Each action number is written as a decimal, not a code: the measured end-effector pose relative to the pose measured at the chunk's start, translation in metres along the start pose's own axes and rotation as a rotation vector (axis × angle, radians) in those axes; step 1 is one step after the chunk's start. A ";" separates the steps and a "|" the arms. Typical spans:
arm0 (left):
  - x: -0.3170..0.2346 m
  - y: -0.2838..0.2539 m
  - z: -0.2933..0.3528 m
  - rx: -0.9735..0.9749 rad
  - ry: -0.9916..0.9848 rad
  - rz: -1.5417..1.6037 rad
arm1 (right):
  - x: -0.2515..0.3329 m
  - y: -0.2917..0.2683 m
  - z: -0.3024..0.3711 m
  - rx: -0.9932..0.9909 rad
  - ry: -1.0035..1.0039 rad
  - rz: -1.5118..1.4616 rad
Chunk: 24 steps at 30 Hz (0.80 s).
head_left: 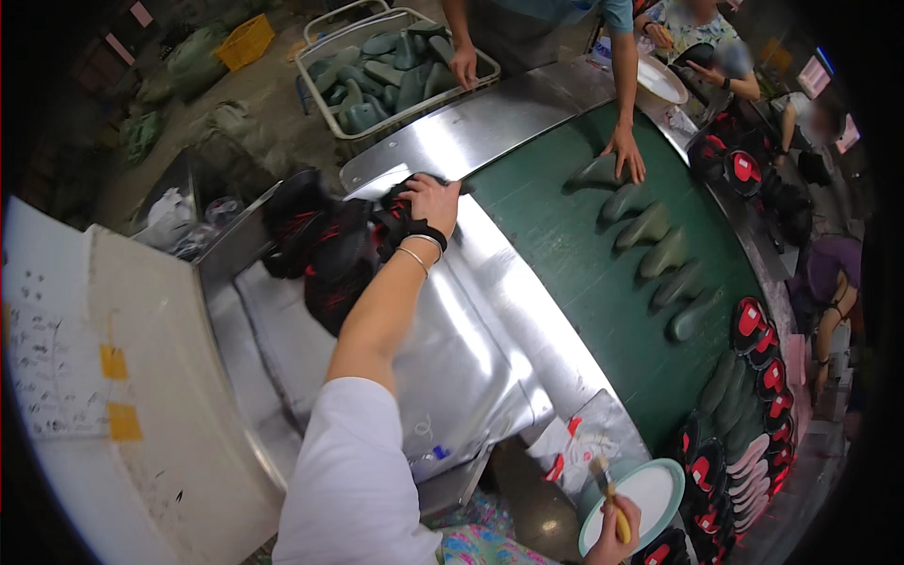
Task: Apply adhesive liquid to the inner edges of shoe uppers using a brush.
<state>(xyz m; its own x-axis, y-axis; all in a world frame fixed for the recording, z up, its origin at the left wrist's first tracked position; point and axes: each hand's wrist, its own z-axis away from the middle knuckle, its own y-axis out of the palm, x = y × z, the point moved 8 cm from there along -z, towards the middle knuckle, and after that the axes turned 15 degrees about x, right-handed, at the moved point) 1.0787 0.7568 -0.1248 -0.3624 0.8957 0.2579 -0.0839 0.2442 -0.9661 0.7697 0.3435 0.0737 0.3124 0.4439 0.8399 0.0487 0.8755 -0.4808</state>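
Note:
My left hand (pixel 433 204), wearing a black band and a bangle at the wrist, reaches far across the metal table and grips a black shoe upper (pixel 391 224). Next to it lies a pile of black shoe uppers with red marks (pixel 337 247); the fingertips are partly hidden in the dark material. Down at the lower right, my right hand (pixel 617 529) is closed round the yellow handle of a brush (pixel 601 471). Its bristles point up and away, above the near rim area of a pale green bowl (pixel 676 485) that holds white liquid.
A green conveyor belt (pixel 565 273) carries a row of green shoe lasts (pixel 667 252); a co-worker's hand (pixel 625 155) touches the farthest. Black-and-red shoes (pixel 774 377) line its right side. A wheeled bin of lasts (pixel 381 85) stands behind. A white panel (pixel 155 377) rises at left.

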 end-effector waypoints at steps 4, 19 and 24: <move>0.063 -0.093 0.095 0.039 0.017 0.868 | -0.063 -0.034 -0.003 0.058 -0.113 -0.101; 0.120 0.096 0.325 1.183 -0.279 1.847 | -0.032 -0.021 0.006 0.163 -0.259 -0.029; 0.210 0.094 0.218 0.400 -0.218 0.779 | -0.024 -0.004 0.004 0.166 -0.255 0.061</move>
<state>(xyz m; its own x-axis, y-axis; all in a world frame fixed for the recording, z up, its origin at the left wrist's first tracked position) 0.7920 0.8870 -0.1646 -0.6165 0.6526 -0.4405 -0.0430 -0.5865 -0.8088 0.7579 0.3301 0.0560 0.0610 0.5118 0.8569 -0.1246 0.8557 -0.5022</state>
